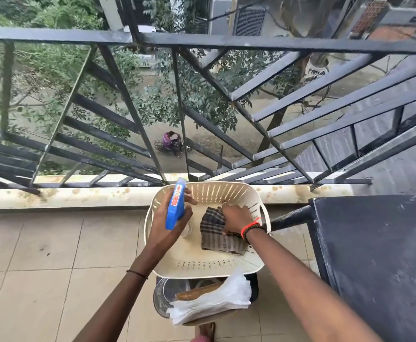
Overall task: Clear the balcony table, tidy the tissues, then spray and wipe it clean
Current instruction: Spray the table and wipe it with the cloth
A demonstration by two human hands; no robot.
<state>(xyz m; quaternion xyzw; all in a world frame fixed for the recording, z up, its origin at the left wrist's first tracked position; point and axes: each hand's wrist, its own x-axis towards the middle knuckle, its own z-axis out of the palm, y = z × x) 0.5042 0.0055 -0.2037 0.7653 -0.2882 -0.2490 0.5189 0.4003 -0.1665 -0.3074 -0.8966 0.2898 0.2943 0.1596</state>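
1. A blue plastic spray bottle (175, 206) is being held by the left hand (167, 228), fingers wrapped around it, over the left half of a cream perforated plastic basket (202, 265) at lower centre.
2. A brown-and-grey checked cloth (214, 240) is being gripped in the curled fingers of the right hand (236, 218) inside the basket's right half.
3. A stack of white tissues (214, 302) is being seen just below the basket, and a black table (379, 255) at the right edge.

Left hand (161, 229) and right hand (236, 218) both reach forward, clenched.
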